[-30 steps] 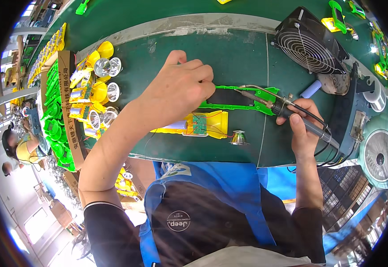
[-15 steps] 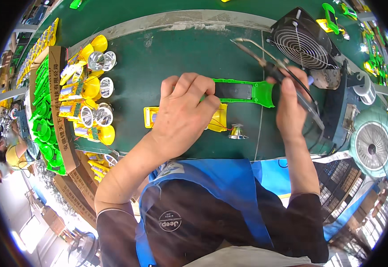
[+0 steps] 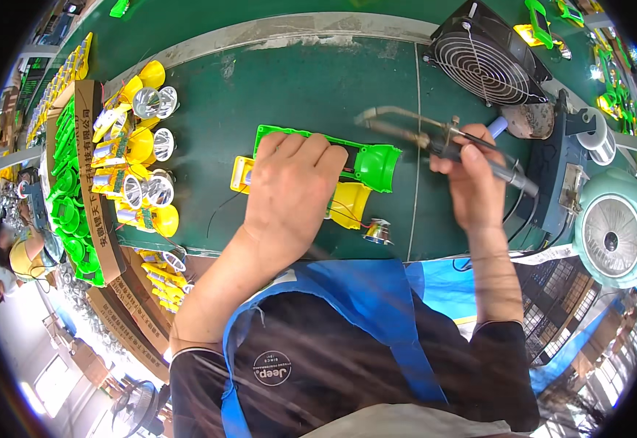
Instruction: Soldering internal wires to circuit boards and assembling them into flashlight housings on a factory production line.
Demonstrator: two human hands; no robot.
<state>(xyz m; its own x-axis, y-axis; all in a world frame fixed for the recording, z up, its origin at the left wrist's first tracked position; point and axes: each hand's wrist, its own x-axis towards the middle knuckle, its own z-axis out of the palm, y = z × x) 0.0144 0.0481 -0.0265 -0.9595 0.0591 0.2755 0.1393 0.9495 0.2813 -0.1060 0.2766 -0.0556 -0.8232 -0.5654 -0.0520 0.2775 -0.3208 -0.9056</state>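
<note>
Hands both busy: the left hand (image 3: 289,191) clasps the green shell (image 3: 378,168) over the bench (image 3: 296,80), just beside a yellow shell (image 3: 350,204); the right hand (image 3: 475,186) grips a soldering iron (image 3: 446,149). From where I stand, the green shell looks light, stiff, slick, best held by its long edges. Beyond: a fan (image 3: 488,69).

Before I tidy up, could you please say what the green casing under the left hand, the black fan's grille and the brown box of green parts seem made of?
Green casing: probably plastic, slightly glossy, from its even colour and soft highlights.
Grille: likely metal wire, its thin rings shining silvery.
Brown box: apparently matte cardboard, dull brown and printed.
</note>
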